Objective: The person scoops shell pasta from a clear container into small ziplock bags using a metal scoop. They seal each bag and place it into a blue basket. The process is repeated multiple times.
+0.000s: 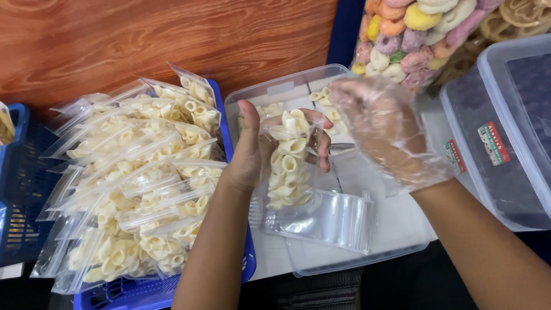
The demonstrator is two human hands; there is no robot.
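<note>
Gripping a small clear bag point(290, 166) packed with pale tube-shaped crackers, the left hand point(252, 146) is curled around it at frame centre, thumb up and fingers wrapped behind. The right hand point(381, 129), covered by a loose clear plastic glove, hovers open just right of the bag with fingers spread, holding nothing. Below the bag lies a stack of empty clear zip bags point(333, 221) inside a shallow clear tray point(367, 255). At left, a blue basket point(232, 138) holds many filled bags point(143, 183) leaning in rows. A large bag of coloured ring snacks point(416, 37) stands at upper right, beside a clear lidded tub point(505, 138) bearing small rectangular red and green stickers point(493, 143). Little open room shows between basket, tray and tub.
</note>
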